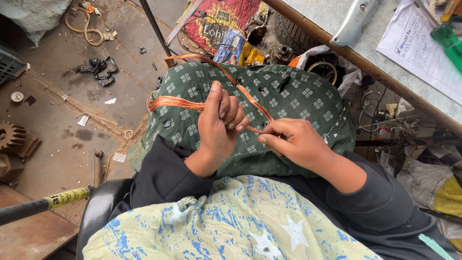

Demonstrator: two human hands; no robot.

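I see the left hand (219, 120) closed around a copper wire (171, 103) bundle – the coil loops away beyond it, over the green cloth (293, 96). The right hand (293, 142) (just beside the left) pinches a strand between fingertips (263, 138).

Copper-orange wire (175, 103); green white-patterned cloth (298, 96); black sleeves (159, 178).

floor (57, 135): stained concrete, littered with scraps; table (337, 48): pale top, wooden edge, upper right; daylight
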